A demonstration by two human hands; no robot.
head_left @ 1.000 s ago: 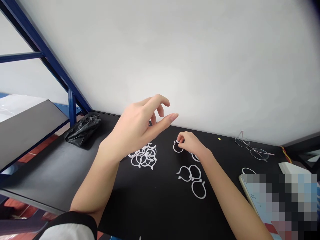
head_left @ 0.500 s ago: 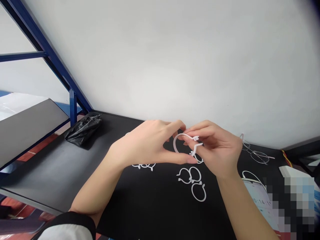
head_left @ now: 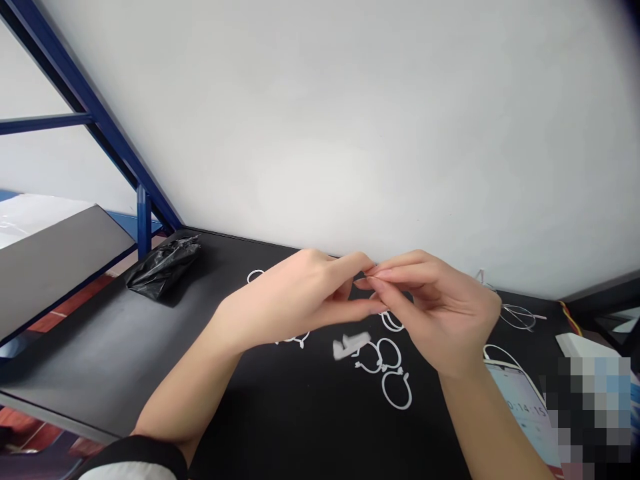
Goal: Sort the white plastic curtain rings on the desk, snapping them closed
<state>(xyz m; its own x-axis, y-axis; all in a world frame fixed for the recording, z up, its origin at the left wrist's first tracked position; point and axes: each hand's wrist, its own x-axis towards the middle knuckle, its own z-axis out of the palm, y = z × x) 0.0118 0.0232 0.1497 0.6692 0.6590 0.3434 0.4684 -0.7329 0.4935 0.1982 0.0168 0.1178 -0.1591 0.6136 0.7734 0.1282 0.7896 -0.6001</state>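
Note:
My left hand (head_left: 300, 303) and my right hand (head_left: 435, 310) meet at the fingertips above the black tabletop. The left thumb and index finger are apart, with nothing visible between them. On the right, thumb and fingers are pinched together beside the left index tip, and no object shows in them. A blurred white plastic ring clip (head_left: 351, 346), seen nearly edge-on, is in the air just below the hands, touching neither. Under it lie several more white ring clips (head_left: 397, 390); others (head_left: 255, 275) are partly hidden behind my left hand.
A crumpled black plastic bag (head_left: 165, 267) lies on the black table (head_left: 300, 433) at the left. To the right are eyeglasses (head_left: 519, 317), a phone (head_left: 525, 407) with a white cable, and a white box (head_left: 575, 343). A blue metal frame (head_left: 115, 153) stands at the left, before a white wall.
The white ring clip that was between my hands has come out of the fingers and is lower, blurred. The right thumb and fingers have closed together, reaching the left fingertips.

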